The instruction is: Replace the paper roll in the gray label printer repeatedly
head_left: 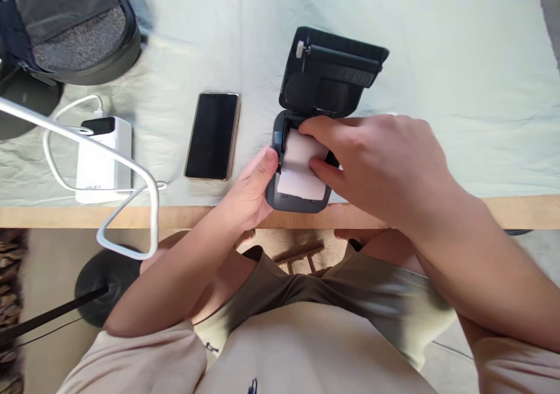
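A small dark portable receipt printer (303, 206) sits near the table's front edge, its black lid (335, 70) swung up and away from me. Inside its compartment is a white paper roll (301, 175) with a loose flap of paper lying toward me. My left hand (256, 184) grips the printer's left side, thumb along the edge. From the right, my right hand (385, 154) reaches over the compartment, its thumb and forefinger on the paper roll. The other fingers of that hand are curled and partly hidden.
A smartphone (213, 136) lies left of the printer. Farther left are a white power bank (105, 166) with a white cable and a dark bag (79, 29). A white bent tube (131, 163) crosses above the table's left side. The wooden table edge (437, 213) runs before me.
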Available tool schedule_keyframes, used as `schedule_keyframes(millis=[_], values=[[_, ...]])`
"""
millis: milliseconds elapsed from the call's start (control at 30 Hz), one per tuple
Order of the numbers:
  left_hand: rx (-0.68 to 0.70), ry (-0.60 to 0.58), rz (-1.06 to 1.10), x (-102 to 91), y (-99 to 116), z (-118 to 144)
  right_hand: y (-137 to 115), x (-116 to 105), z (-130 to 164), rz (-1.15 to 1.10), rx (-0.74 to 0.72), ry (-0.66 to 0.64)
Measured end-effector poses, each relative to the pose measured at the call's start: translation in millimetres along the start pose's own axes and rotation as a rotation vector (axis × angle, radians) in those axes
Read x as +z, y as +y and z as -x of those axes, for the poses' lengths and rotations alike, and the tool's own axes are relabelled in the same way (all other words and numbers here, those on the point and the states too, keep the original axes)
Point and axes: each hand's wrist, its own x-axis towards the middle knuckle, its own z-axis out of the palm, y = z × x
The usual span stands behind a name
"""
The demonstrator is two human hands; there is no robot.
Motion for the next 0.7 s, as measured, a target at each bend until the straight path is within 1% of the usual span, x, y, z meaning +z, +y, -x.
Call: schedule_keyframes(millis=[100,233,333,400,433,500,600,700], values=[[0.009,-0.032,-0.017,0.6,0.4,1.4,-1.0,1.6,-2.5,0.051,-0.043,-0.014],[0.007,-0.015,-0.039,2.1,1.4,2.5,-0.4,3.3,-3.7,0.042,-0.073,0.042],[-0.009,-0.012,-0.057,2.7,2.5,3.4,1.1,0.8,-1.7,0.049,-0.11,0.018],[-0.016,-0.034,-0.077,2.6,3.6,4.0,2.5,0.2,0.0,0.062,-0.142,0.007],[-0.018,-0.042,-0.084,2.4,4.2,4.3,3.3,1.0,0.6,0.07,-0.162,0.026],[-0.022,-0.037,-0.087,2.4,5.3,4.8,4.5,5.1,0.8,0.079,-0.203,0.108],[-0.035,0.001,-0.078,3.0,6.1,4.9,5.6,12.7,-0.7,0.048,-0.213,0.223],[-0.043,0.025,-0.064,3.7,6.4,4.3,8.4,13.0,-0.4,-0.087,-0.199,0.235]])
